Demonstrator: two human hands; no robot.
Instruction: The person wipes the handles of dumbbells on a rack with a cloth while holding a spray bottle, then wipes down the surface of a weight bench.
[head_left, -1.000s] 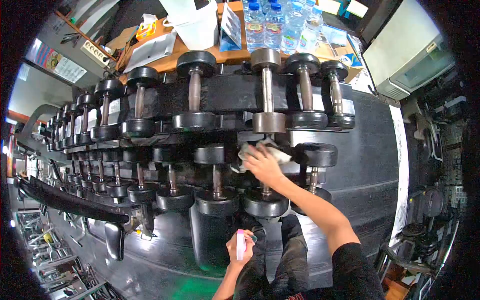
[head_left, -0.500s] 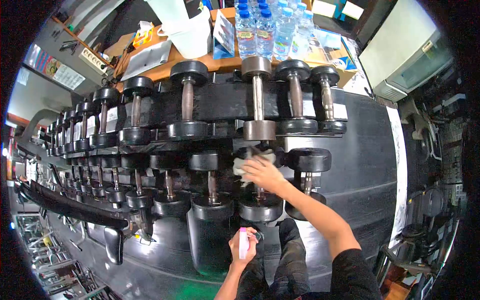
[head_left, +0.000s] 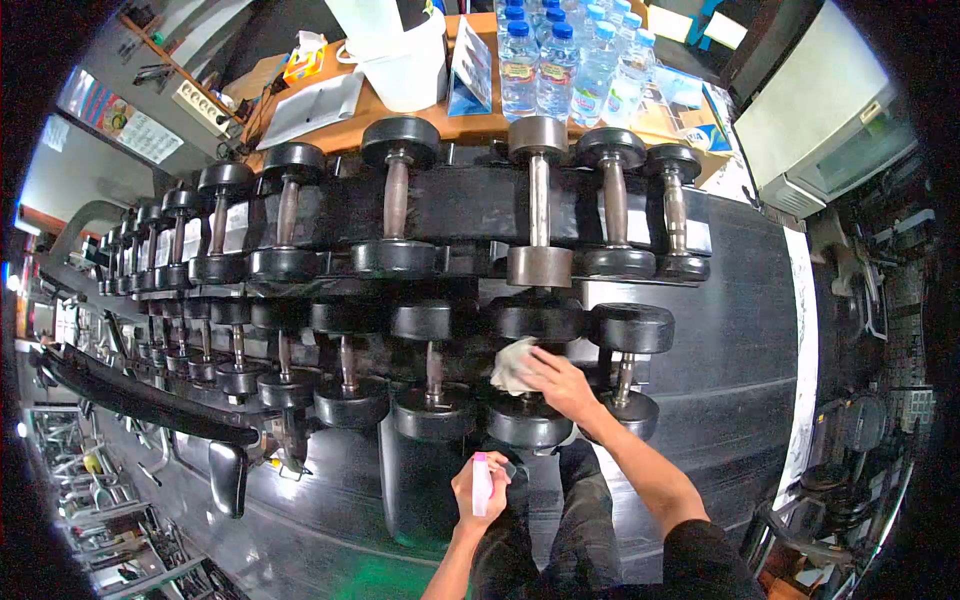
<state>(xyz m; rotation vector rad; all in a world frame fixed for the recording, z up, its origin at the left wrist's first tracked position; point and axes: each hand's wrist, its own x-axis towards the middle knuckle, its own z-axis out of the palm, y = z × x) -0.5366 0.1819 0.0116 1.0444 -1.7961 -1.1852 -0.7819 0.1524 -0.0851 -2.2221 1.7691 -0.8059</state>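
A pale cloth (head_left: 515, 367) is under the fingers of my right hand (head_left: 556, 380), pressed on the handle area of a black dumbbell (head_left: 530, 426) on the lower rack row. The cloth and hand hide most of that handle; both round heads show above and below. Low in the view, my left hand (head_left: 480, 490) is wrapped round a spray bottle (head_left: 482, 484) with a pink top. It is held upright in front of my legs, apart from the rack. Black dumbbells flank the wiped one: one to the left (head_left: 434, 414) and one to the right (head_left: 631, 329).
Along the upper rack row lie several dumbbells, one with grey metal heads (head_left: 540, 266). Behind them a wooden table (head_left: 480, 125) carries a white bucket (head_left: 404, 78) and several water bottles (head_left: 519, 80). A bench (head_left: 150, 400) stands left, a white fridge (head_left: 810, 110) right.
My right hand and the cloth have moved down from the dumbbell's far head to its handle. The view has shifted slightly; my left hand still holds the spray bottle.
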